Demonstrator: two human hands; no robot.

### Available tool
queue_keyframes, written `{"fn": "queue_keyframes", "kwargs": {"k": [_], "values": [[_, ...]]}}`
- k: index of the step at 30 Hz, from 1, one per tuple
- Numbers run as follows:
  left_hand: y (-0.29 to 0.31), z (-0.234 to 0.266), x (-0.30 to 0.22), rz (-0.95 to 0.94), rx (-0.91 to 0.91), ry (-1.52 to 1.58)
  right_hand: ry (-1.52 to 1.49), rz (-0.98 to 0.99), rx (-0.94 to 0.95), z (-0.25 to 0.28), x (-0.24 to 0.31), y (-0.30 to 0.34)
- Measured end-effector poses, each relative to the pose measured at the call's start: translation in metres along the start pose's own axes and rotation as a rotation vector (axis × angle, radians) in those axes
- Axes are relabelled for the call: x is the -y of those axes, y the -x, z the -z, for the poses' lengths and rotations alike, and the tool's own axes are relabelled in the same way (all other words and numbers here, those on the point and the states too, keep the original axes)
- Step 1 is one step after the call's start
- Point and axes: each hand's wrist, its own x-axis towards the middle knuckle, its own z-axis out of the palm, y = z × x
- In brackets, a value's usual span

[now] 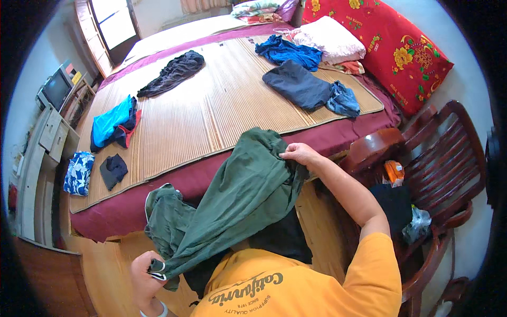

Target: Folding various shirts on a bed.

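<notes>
A pair of dark green trousers (227,195) hangs stretched between my two hands, in front of the bed's near edge. At the lower left my left hand (143,277) is closed on one end, where a white-trimmed edge shows. My right hand (300,154) pinches the fabric at the other end, farther up and to the right. A second part of the trousers sags loosely between them, also with a pale edge on its left. The upper part of the cloth overlaps the edge of the bed (121,215).
On the woven mat (211,113) lie a black garment (174,73), bright blue clothing (112,121), a small dark folded piece (113,170), a blue-white floral bundle (79,173), dark trousers (296,84) and a blue garment (289,52). A wooden chair (449,153) stands close on the right.
</notes>
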Motion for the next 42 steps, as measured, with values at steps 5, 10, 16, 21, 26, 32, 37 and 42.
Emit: {"fn": "queue_keyframes", "kwargs": {"k": [5,10,16,21,26,32,37,42], "values": [[0.003,0.010,-0.005,-0.009,-0.071,-0.055,-0.234,0.044,-0.068,0.008,0.000,0.005],[0.001,0.010,-0.010,-0.039,-0.088,-0.086,0.224,-0.049,-0.160,0.004,0.017,0.018],[0.000,0.007,-0.010,-0.049,-0.055,-0.107,0.216,0.168,-0.196,-0.016,-0.012,-0.009],[0.007,0.010,-0.005,0.003,-0.087,-0.085,0.517,-0.004,-0.207,-0.017,0.024,0.007],[0.002,0.005,-0.012,0.027,-0.045,-0.077,0.404,0.116,-0.243,-0.026,0.009,0.005],[-0.006,0.014,-0.012,-0.047,-0.082,-0.156,0.256,0.335,-0.484,-0.005,0.004,-0.015],[-0.021,0.056,-0.018,0.016,-0.166,-0.298,0.023,0.389,-0.320,0.050,0.057,-0.003],[-0.049,0.128,-0.029,-0.142,-0.401,-0.283,-0.279,0.444,-0.116,0.112,0.160,0.052]]}}
